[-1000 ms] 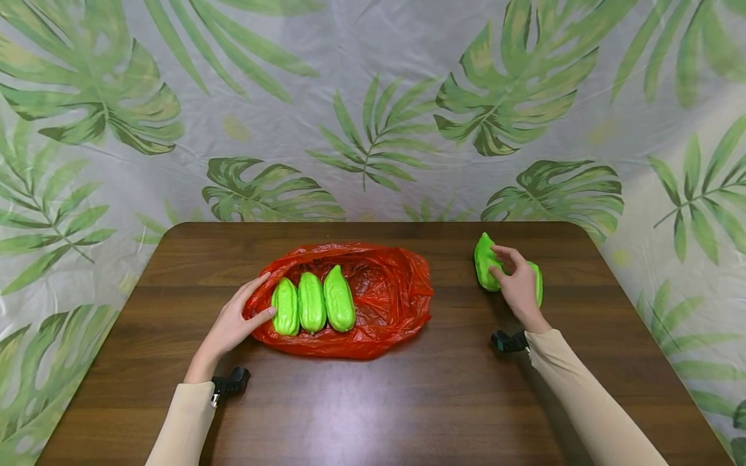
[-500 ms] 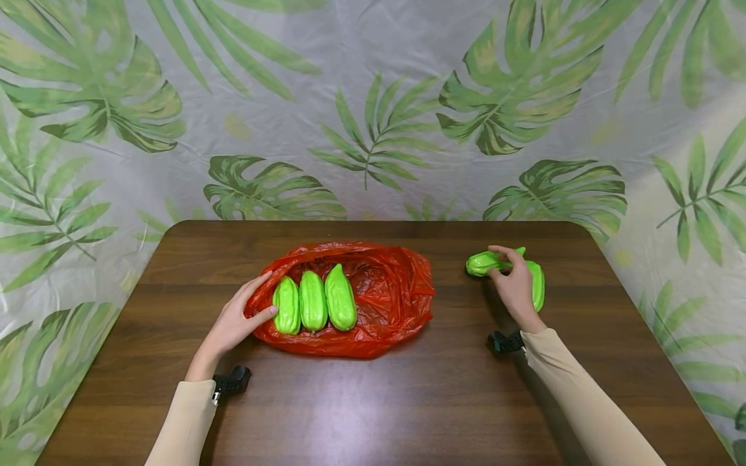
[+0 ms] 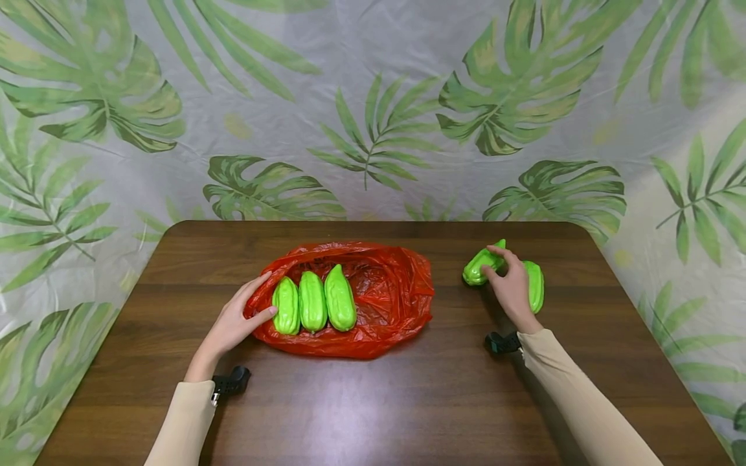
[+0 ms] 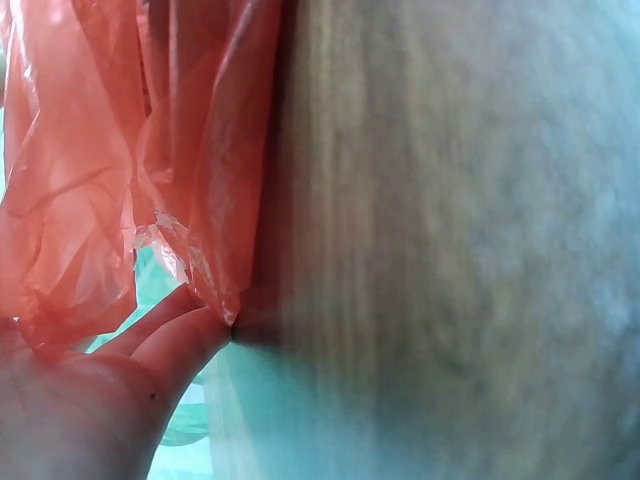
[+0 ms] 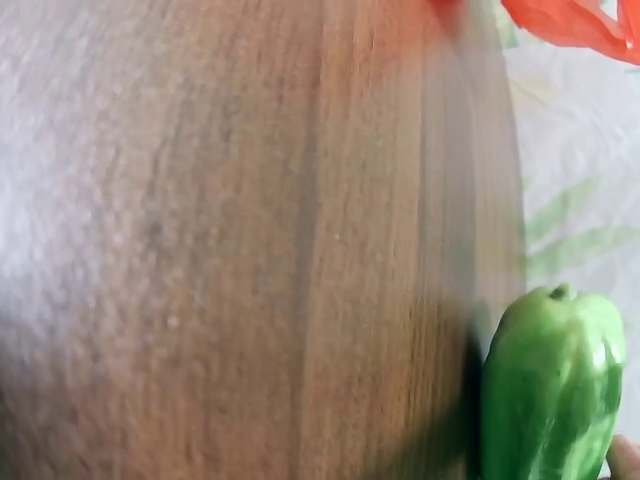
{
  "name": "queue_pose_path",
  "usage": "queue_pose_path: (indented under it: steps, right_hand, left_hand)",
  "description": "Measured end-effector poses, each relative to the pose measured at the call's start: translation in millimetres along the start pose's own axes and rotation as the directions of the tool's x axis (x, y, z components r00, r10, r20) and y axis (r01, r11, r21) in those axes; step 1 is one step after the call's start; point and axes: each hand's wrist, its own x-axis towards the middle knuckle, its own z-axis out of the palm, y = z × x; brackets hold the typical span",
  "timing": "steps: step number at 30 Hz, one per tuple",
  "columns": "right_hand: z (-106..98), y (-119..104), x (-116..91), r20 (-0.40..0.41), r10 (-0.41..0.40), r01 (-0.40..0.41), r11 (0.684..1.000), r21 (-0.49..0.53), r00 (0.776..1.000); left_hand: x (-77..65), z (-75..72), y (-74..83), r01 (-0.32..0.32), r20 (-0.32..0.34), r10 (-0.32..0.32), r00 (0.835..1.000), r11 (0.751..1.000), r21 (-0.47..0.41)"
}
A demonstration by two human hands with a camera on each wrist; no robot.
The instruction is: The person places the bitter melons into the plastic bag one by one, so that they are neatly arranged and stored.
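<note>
- Two green chayotes on my right side of the table: my right hand (image 3: 511,289) grips the left chayote (image 3: 481,265), fingers and thumb curled round it, its pointed end tilted up and away from me.
- Second chayote (image 3: 535,285) lies flat on the table just beside that hand, on its right, partly hidden behind it; whether hand and fruit touch, cannot tell.
- Right wrist view: gripped chayote (image 5: 553,385) fills the lower right corner, close over the wood grain; a fingertip barely shows at the edge, rest of the hand out of view.
- Left hand (image 3: 234,321) rests at the left edge of the red plastic bag (image 3: 384,304), fingers straight and relaxed, thumb and forefinger spread along the rim, touching the plastic.
- Left wrist view: blurred, fingers (image 4: 150,345) lie against the bag's crinkled edge (image 4: 190,170), not curled round it.
- Three more chayotes lie side by side in the bag's open mouth, all lengthwise toward me: left one (image 3: 285,305), middle one (image 3: 312,301), right one (image 3: 340,298), each touching its neighbour. Left one is just beside my left thumb.
- Bag sits open and flat near the table's middle, well apart from the two loose chayotes.
- Dark brown wooden table (image 3: 373,401) with rounded far corners.
- Leaf-print cloth (image 3: 373,97) hangs behind the table and down both sides.
- Beige sleeves on both arms; black wrist mount on each, left (image 3: 231,381) and right (image 3: 502,342).
</note>
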Motion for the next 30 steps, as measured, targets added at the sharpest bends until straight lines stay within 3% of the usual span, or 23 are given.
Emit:
queue_pose_path:
  steps: [9, 15, 22, 30]
  right_hand:
    - [8, -1, -3, 0.045, -0.047, 0.048, 0.999, -0.011, 0.998]
    - [8, -2, -6, 0.138, 0.024, -0.029, 0.999, 0.033, 0.990]
    - [7, -2, -9, 0.265, 0.063, -0.077, 0.996, 0.044, 0.962]
    - [6, -3, -12, 0.298, 0.069, -0.080, 0.997, 0.022, 0.952]
  left_hand:
    - [-0.7, 0.3, -0.1, 0.004, -0.001, -0.004, 1.000, 1.000, -0.008]
    - [-0.2, 0.5, 0.1, -0.008, 0.000, 0.008, 1.000, 1.000, -0.011]
    - [-0.5, 0.7, 0.2, -0.007, -0.001, 0.007, 1.000, 1.000, -0.013]
    - [-0.7, 0.9, 0.2, -0.009, -0.005, 0.009, 1.000, 1.000, -0.016]
